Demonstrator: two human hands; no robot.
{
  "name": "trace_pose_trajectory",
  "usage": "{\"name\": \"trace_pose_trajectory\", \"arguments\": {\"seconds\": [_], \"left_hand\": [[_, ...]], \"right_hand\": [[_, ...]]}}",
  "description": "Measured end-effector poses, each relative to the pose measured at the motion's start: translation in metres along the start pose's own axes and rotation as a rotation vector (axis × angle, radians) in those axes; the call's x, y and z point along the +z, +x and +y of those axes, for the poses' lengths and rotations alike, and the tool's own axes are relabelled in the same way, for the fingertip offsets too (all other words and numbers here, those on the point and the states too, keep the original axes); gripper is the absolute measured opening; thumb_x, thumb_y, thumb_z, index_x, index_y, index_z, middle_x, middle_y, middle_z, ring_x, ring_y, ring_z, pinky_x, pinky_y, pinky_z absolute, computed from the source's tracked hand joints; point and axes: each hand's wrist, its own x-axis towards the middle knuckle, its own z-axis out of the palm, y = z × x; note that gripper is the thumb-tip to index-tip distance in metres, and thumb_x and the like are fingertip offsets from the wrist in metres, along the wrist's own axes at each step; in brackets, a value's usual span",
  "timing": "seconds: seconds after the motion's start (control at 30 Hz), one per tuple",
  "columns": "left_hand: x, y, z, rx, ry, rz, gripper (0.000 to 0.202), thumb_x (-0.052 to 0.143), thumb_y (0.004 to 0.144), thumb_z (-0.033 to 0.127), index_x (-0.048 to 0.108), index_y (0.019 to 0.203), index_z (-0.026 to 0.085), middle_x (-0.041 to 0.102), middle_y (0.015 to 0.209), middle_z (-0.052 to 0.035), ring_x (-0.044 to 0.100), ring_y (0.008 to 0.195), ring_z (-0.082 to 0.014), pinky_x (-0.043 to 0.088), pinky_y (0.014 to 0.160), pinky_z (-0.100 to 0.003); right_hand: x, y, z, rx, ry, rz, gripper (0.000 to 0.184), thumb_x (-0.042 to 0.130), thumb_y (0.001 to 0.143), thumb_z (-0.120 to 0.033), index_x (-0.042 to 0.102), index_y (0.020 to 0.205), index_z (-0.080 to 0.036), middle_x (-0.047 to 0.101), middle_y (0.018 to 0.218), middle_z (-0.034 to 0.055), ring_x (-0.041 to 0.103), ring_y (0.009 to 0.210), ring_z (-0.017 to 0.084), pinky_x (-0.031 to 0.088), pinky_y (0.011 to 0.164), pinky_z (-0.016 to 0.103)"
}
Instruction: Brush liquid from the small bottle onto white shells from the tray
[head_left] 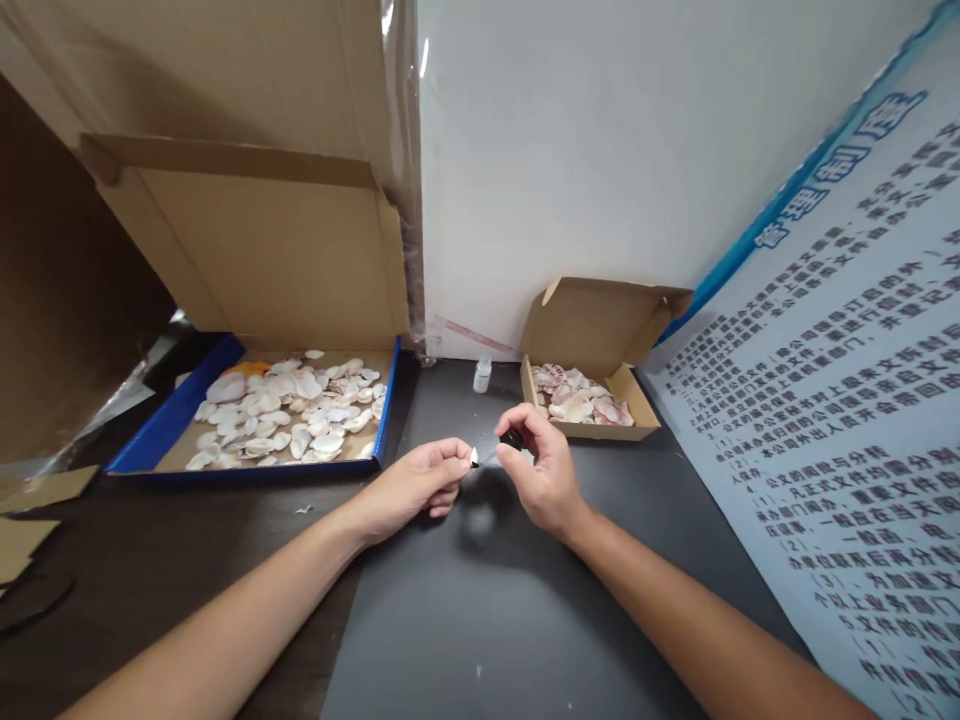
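My left hand [427, 478] pinches a small white shell [474, 457] between thumb and fingertips; a dark spot shows at its lower edge. Just to the right, my right hand [546, 478] is closed around a small black cap [513, 438]. A faint thin line, perhaps a brush stem, runs from the cap toward the shell; whether its tip touches the shell I cannot tell. Behind both hands a small clear bottle [482, 376] with a pale label stands upright; its top is too small to make out.
At the left, an open blue-edged cardboard box [388, 405] holds many pale shells [292, 405]. A smaller open box [637, 434] at the right back holds larger pinkish shells [577, 393]. A grey mat [480, 620] covers the dark table. A printed board [847, 400] leans on the right.
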Motion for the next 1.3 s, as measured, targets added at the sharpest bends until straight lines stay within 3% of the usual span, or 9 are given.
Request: {"name": "trace_pose_trajectory", "arguments": {"seconds": [0.27, 0.7, 1.07, 1.2, 1.3], "left_hand": [[0.0, 0.0, -0.001, 0.003, 0.024, 0.005, 0.03, 0.06, 0.084, 0.045, 0.045, 0.086, 0.019, 0.027, 0.058, 0.0095, 0.024, 0.049, -0.0021, 0.025, 0.047, -0.016], [0.003, -0.002, 0.001, 0.005, 0.058, 0.014, 0.03, 0.059, 0.084, 0.044, 0.042, 0.083, 0.019, 0.026, 0.058, 0.0099, 0.023, 0.049, -0.0025, 0.025, 0.048, -0.016], [0.004, -0.002, 0.001, 0.013, 0.062, 0.021, 0.031, 0.06, 0.083, 0.045, 0.044, 0.085, 0.019, 0.027, 0.058, 0.01, 0.023, 0.048, -0.0026, 0.025, 0.048, -0.016], [0.003, -0.001, 0.0, 0.012, 0.057, 0.022, 0.031, 0.061, 0.082, 0.045, 0.043, 0.085, 0.019, 0.027, 0.058, 0.0099, 0.024, 0.048, -0.0024, 0.025, 0.048, -0.016], [0.004, -0.001, 0.001, 0.012, 0.059, 0.019, 0.03, 0.06, 0.083, 0.045, 0.043, 0.085, 0.019, 0.027, 0.058, 0.01, 0.023, 0.048, -0.0025, 0.025, 0.047, -0.016]], "right_hand": [[-0.006, 0.006, -0.004, -0.012, -0.067, 0.057, 0.006, 0.055, 0.083, -0.022, 0.053, 0.088, -0.02, 0.049, 0.074, -0.0018, 0.041, 0.059, 0.011, 0.037, 0.053, 0.024], [-0.014, 0.013, -0.011, -0.019, -0.116, -0.087, 0.006, 0.057, 0.082, -0.023, 0.054, 0.086, -0.02, 0.045, 0.07, -0.0026, 0.041, 0.057, 0.011, 0.035, 0.052, 0.024], [-0.01, 0.009, -0.012, -0.062, -0.171, 0.033, 0.004, 0.055, 0.082, -0.022, 0.054, 0.085, -0.02, 0.048, 0.073, -0.0015, 0.041, 0.057, 0.011, 0.036, 0.052, 0.024], [-0.01, 0.009, -0.01, -0.036, -0.113, -0.041, 0.004, 0.055, 0.081, -0.022, 0.053, 0.084, -0.02, 0.045, 0.07, -0.0025, 0.04, 0.057, 0.011, 0.035, 0.052, 0.023], [-0.007, 0.007, -0.007, -0.016, -0.114, -0.001, 0.007, 0.055, 0.081, -0.02, 0.051, 0.087, -0.02, 0.046, 0.072, -0.0024, 0.04, 0.057, 0.01, 0.035, 0.051, 0.023]]}}
